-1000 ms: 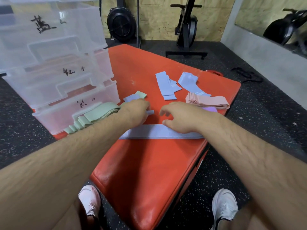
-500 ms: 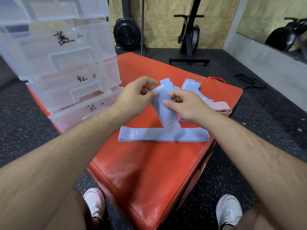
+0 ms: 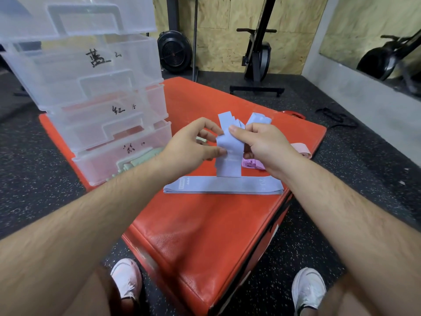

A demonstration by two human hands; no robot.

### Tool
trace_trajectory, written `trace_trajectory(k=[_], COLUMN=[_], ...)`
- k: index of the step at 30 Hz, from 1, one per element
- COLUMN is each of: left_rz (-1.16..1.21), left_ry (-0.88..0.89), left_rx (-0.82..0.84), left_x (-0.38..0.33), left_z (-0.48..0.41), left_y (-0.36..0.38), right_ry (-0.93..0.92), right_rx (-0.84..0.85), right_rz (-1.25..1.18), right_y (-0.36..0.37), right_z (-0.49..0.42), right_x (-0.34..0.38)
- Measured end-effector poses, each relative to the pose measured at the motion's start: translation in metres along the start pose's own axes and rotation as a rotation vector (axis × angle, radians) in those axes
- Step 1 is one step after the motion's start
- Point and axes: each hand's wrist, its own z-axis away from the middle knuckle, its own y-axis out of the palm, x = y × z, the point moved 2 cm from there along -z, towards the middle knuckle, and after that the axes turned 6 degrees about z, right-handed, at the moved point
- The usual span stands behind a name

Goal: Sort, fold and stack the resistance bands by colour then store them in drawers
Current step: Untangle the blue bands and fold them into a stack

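My left hand (image 3: 193,142) and my right hand (image 3: 262,142) both pinch a folded blue resistance band (image 3: 229,156), held upright above the red mat (image 3: 205,236). Below it a long blue band (image 3: 224,184) lies flat across the mat. More blue bands (image 3: 258,117) lie behind my hands. A pink band (image 3: 300,149) and a purple band (image 3: 252,164) show to the right of my right wrist. Green bands (image 3: 145,157) lie by the bottom drawer. A clear plastic drawer unit (image 3: 109,124) with handwritten labels stands at the mat's left.
The mat's right edge drops to black speckled rubber floor (image 3: 341,156). Gym machines (image 3: 257,53) and a fan (image 3: 174,51) stand against the wooden back wall. My white shoes (image 3: 127,281) rest on the floor beside the mat's near corner.
My hands lifted a blue band off the mat and folded it shorter between them. The view rose and moved closer to the drawers.
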Motion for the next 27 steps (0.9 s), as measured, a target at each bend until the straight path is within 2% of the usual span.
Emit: trace_trajectory(k=[5,7,9,11,13,17,22,25,27], left_rz=[0.003,-0.037,-0.027,0.14,0.339,0.346,0.283,0.103,-0.081], left_ry=[-0.001,-0.097,-0.263,-0.399,-0.439,-0.371,-0.247,-0.128,-0.028], left_rx=[-0.057,-0.094,-0.046,0.049,0.08,-0.061,-0.248,-0.349,-0.372], left_x=[0.002,0.006,0.01,0.013,0.011,0.008,0.011,0.01,0.006], left_z=[-0.002,-0.002,0.0,0.003,0.004,0.0,-0.007,-0.008,-0.007], left_y=[-0.003,-0.002,0.0,0.004,0.007,0.003,-0.011,-0.018,-0.023], right_ry=[0.023,0.031,0.027,0.025,0.025,0.013,0.046,0.092,0.16], right_rx=[0.023,-0.005,-0.02,-0.03,-0.039,-0.095,-0.055,-0.003,0.013], right_rz=[-0.096,-0.189,-0.249,-0.281,-0.284,-0.181,-0.025,0.024,0.149], right_y=[0.0,-0.001,0.001,0.002,0.003,0.001,0.001,0.006,0.008], right_z=[0.003,0.004,0.004,0.003,0.002,0.002,0.004,0.007,0.008], right_x=[0.003,0.003,0.004,0.004,0.003,0.002,-0.005,-0.009,-0.011])
